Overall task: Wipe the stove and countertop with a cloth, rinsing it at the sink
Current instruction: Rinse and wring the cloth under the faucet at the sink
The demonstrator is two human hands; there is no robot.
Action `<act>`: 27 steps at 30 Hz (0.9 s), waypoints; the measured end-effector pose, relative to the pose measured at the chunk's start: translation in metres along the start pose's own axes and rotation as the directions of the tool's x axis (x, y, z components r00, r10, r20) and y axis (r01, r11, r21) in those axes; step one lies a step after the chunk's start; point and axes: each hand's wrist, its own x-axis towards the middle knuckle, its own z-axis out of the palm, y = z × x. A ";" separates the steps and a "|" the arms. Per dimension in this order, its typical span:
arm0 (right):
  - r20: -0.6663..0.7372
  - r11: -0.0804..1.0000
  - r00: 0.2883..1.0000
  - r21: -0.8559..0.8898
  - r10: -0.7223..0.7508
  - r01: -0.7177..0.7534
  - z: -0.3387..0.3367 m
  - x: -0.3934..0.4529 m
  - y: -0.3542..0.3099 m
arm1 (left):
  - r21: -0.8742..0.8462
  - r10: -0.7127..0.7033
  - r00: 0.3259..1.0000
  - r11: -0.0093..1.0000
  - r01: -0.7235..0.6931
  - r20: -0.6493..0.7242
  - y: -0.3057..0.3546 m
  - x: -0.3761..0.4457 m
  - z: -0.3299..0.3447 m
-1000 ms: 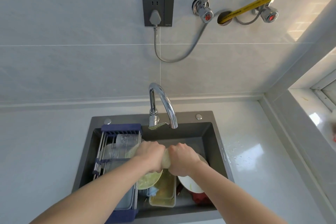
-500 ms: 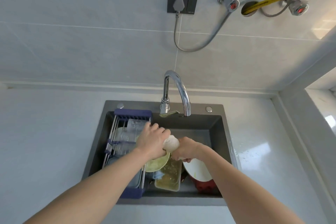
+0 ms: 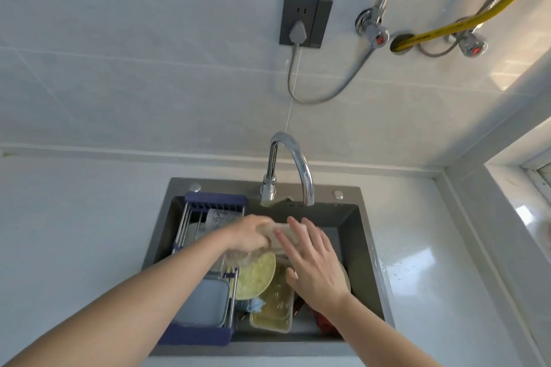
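Note:
Over the dark grey sink, my left hand grips a pale, wadded cloth. My right hand is spread flat with straight fingers, its fingertips at the cloth's right side. Both hands are below the spout of the chrome faucet. No water stream shows. The white countertop lies on both sides of the sink; the stove is out of view.
The sink holds dirty dishes: a greenish plate, a clear food container, a white plate. A blue-ended drying rack with a glass spans its left half. Water droplets lie right of the sink. Socket, valves and hoses on the wall.
Both hands were wringing the cloth together. Now my right hand has let go and opened flat, while my left hand keeps hold of the cloth.

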 end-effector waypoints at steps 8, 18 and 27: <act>0.090 0.993 0.995 -0.109 -0.031 0.041 -0.018 0.061 0.017 | -0.112 0.033 0.988 0.994 -0.015 0.151 0.006 0.000 -0.018; 0.397 0.932 0.917 -0.346 0.039 0.110 -0.037 0.102 -0.013 | 0.289 -0.087 0.996 0.953 0.094 -0.034 0.009 -0.020 0.016; 0.622 0.900 0.705 0.001 0.340 -0.435 -0.026 0.087 -0.043 | 0.840 0.196 0.946 0.530 0.118 -0.257 -0.006 -0.035 0.013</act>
